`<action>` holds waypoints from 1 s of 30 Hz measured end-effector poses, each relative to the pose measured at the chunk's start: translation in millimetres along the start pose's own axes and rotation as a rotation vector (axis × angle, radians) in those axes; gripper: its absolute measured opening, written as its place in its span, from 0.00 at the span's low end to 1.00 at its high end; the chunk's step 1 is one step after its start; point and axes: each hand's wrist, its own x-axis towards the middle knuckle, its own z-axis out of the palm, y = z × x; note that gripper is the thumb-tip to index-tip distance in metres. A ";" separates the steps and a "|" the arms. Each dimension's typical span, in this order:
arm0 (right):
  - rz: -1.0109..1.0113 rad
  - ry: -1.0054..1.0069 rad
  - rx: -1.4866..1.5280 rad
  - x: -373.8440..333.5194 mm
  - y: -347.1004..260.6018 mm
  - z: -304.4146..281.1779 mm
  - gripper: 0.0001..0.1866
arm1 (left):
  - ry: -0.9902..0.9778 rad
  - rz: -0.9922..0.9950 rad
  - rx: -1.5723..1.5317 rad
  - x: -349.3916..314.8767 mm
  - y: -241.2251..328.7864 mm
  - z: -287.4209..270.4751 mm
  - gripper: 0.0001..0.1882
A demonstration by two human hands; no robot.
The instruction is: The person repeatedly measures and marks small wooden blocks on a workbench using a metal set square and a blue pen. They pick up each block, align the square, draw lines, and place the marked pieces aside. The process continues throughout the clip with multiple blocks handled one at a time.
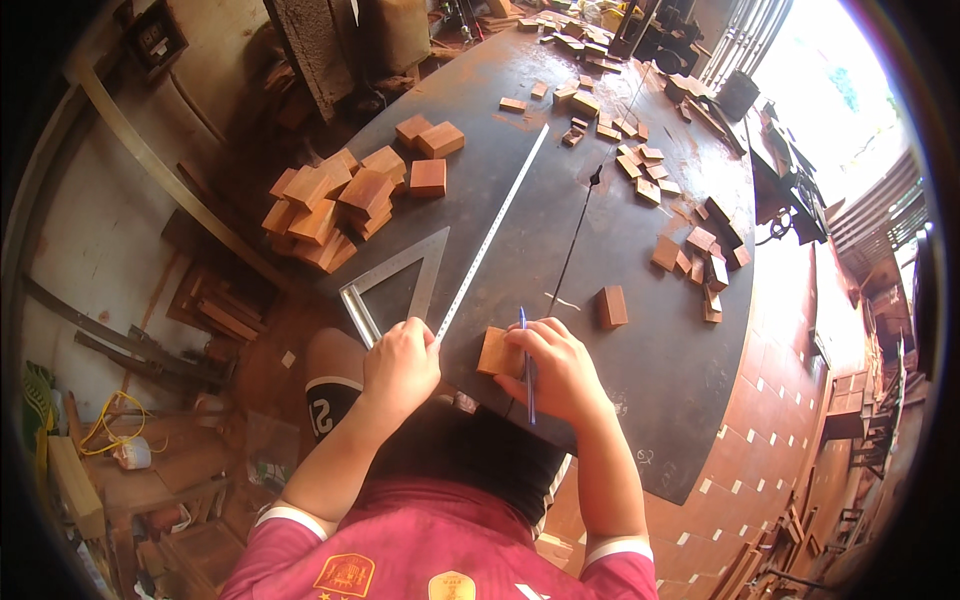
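Block: small wooden block [497, 352] at tabletop's [560, 250] near edge; light, stiff; pinch its sides
Right hand [560, 372]: closed on blue pen [526, 362], touching block
Left hand [402, 362]: curled, seemingly on steel rule [490, 238]

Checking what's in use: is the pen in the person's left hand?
No, the blue pen is in the right hand, next to a small wooden block; the left hand rests by the metal square.

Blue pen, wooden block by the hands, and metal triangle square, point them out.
blue pen [527, 378], head view, middle of its shaft.
wooden block [497, 352], head view, top face.
metal triangle square [360, 313], head view, thick base bar.
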 end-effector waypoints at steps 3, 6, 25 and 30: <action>-0.012 0.014 0.000 0.9 -2.1 1.3 0.27 | -0.064 -0.046 -0.175 -1.8 -0.3 -6.5 0.12; -0.025 -0.008 0.002 0.2 -3.4 5.5 0.28 | -0.177 -0.040 -0.359 -5.7 -6.9 -11.0 0.15; -0.065 -0.071 0.026 1.2 -4.2 13.0 0.29 | -0.265 -0.051 -0.700 -27.2 -10.0 -0.3 0.08; -0.046 -0.079 0.030 2.2 -5.9 11.5 0.29 | -0.243 -0.044 -0.695 -27.0 -10.4 5.1 0.08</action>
